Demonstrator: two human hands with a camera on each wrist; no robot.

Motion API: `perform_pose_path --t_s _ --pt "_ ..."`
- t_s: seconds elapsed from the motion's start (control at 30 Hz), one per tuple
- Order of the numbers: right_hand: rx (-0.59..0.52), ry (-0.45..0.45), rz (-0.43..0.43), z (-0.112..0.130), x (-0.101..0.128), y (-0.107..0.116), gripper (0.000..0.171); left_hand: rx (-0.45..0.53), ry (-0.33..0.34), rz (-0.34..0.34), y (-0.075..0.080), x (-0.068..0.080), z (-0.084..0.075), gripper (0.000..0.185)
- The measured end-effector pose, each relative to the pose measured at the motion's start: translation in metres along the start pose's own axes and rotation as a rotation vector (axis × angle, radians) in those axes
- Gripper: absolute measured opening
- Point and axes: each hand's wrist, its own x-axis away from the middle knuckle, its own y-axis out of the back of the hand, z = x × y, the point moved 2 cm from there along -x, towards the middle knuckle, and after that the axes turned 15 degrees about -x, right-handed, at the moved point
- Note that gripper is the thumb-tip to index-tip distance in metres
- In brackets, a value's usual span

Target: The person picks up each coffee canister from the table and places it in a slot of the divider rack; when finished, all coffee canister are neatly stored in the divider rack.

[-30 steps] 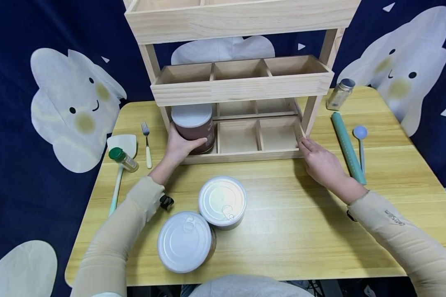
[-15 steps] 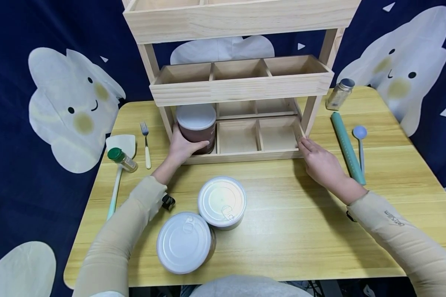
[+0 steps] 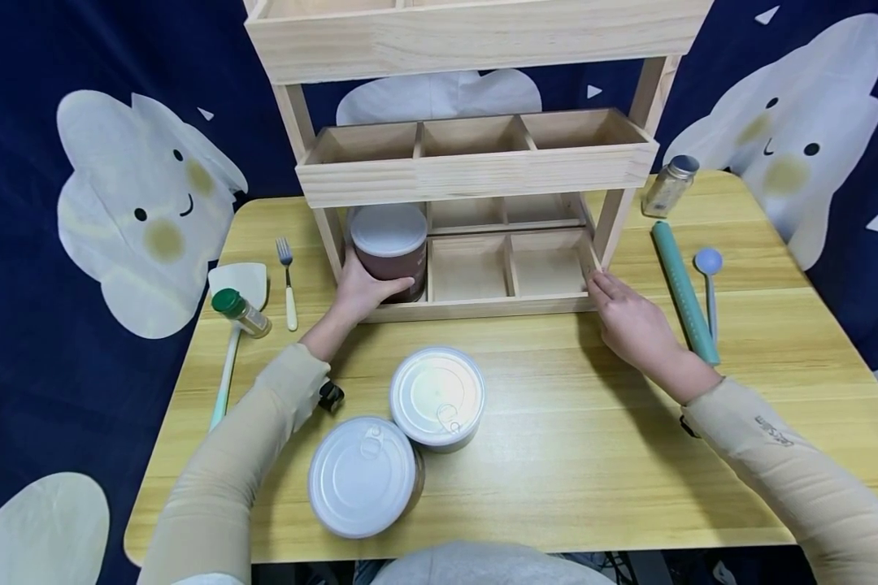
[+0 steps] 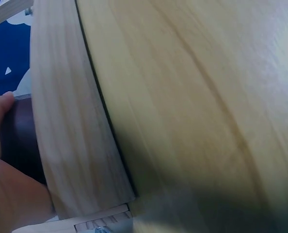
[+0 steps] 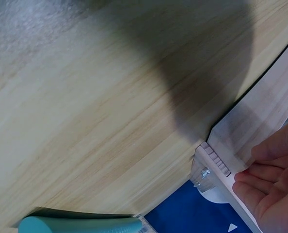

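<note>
Brown canister with white lid, standing in the left front compartment of the wooden rack, wrapped by the curled left hand; right hand braced, fingers fairly straight, against the rack's right front corner. Could snag the lid under the middle tier (little headroom) or tip the rack. Cannot tell whether fully seated; label hidden, wrist views blurred.
</note>
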Motion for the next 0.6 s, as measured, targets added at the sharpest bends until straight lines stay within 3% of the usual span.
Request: perform_pose_path --t_s 0.1,0.33,0.6 --pt "-0.002 0.004 -0.003 0.001 0.0 0.001 0.049 0.021 0.026 0.032 0.003 0.003 -0.007 0.116" --pt "0.002 0.011 0.023 0.003 -0.001 0.001 0.051 0.005 0.105 0.122 0.025 0.033 -0.029 0.102" --pt "-0.009 -0.008 0.043 0.003 0.001 0.004 0.053 -0.125 0.097 0.228 0.047 0.088 -0.025 0.102"
